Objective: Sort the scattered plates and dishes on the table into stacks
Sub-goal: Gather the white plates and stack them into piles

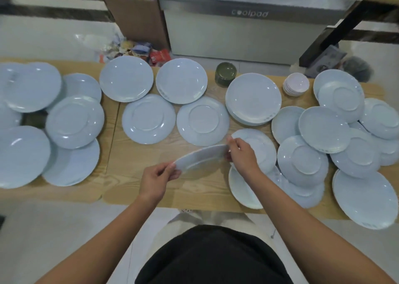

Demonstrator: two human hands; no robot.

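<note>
A pale blue plate (200, 158) is lifted and tilted above the wooden table (151, 176). My left hand (157, 176) pinches its near left rim and my right hand (241, 154) grips its far right rim. Several more pale blue plates lie scattered, some face up (126, 78), some upside down (149, 118). A stack of plates (253, 98) stands at the centre right. Overlapping plates pile at the right (323, 130) and left (74, 122).
A stack of dark green bowls (226, 73) and a stack of small white dishes (296, 86) stand at the table's far edge. Behind are a cardboard box (138, 18), crumpled wrappers (138, 50) and a grey cabinet (248, 31).
</note>
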